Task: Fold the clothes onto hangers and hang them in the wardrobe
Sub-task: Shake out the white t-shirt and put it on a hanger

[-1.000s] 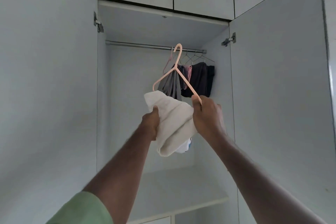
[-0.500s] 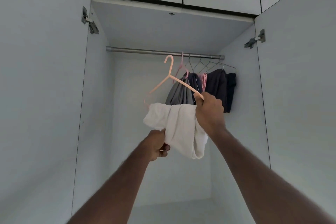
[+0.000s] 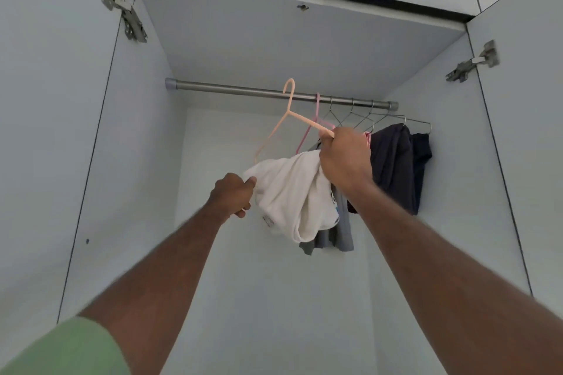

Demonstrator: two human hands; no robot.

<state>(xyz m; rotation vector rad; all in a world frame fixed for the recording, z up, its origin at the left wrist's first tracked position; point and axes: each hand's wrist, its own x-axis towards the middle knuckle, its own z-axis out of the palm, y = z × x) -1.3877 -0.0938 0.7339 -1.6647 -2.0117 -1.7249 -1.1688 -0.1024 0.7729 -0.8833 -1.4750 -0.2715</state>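
Hanger [image 3: 275,128] w/ white cloth [image 3: 292,192] now raised, hook right at rail [image 3: 231,89], not yet over it. Right hand [image 3: 345,158] grips hanger arm; left hand [image 3: 233,193] pinches cloth edge. Hanging imminent.

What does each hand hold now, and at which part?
The right hand grips the peach hanger at its right shoulder end. The left hand grips the hanger's lower left corner, beside the white cloth.
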